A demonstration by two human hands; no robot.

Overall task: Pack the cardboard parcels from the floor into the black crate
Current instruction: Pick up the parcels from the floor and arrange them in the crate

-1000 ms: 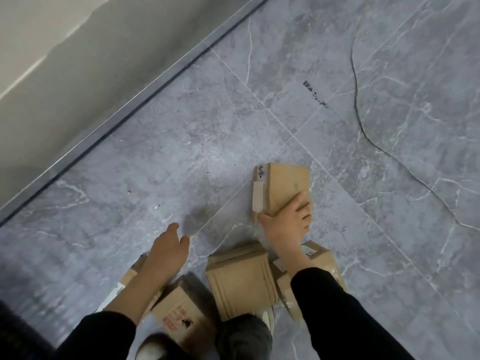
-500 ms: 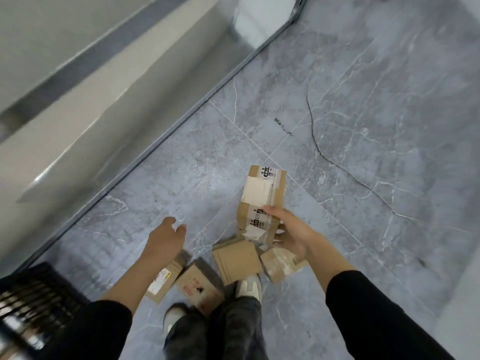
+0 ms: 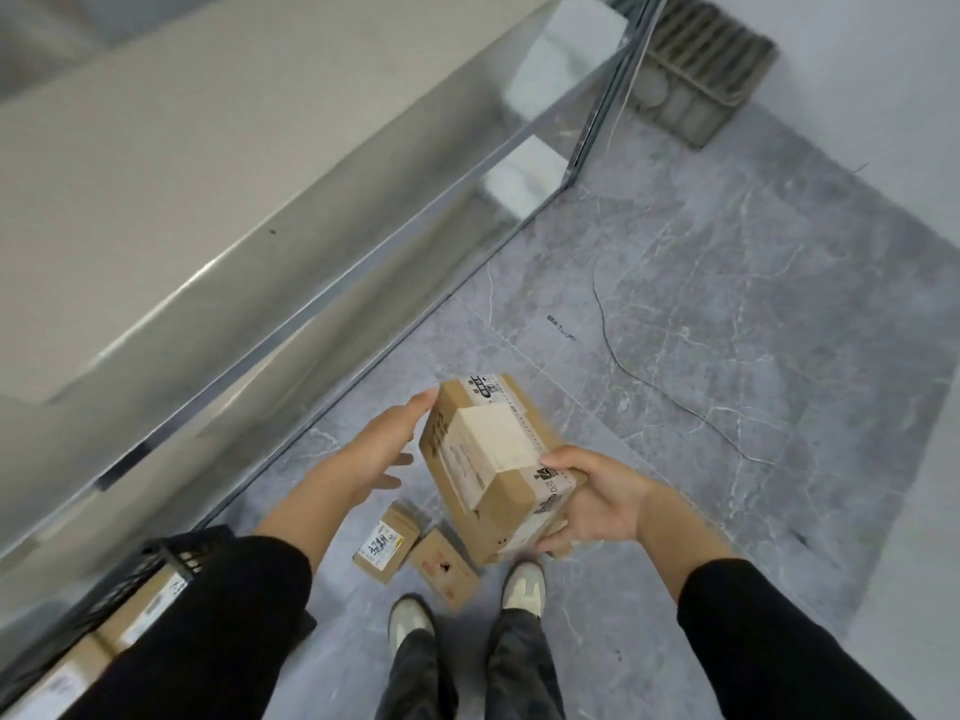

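The right hand (image 3: pixel 592 504) gripped the near corner of a taped cardboard parcel (image 3: pixel 493 467), held in the air above the floor (image 3: pixel 727 356). The left hand (image 3: pixel 382 449) was spread, fingertips at its far edge. It looked stiff and light; opposite edges seemed the safest hold. The black crate (image 3: pixel 171 556) stood at the left.
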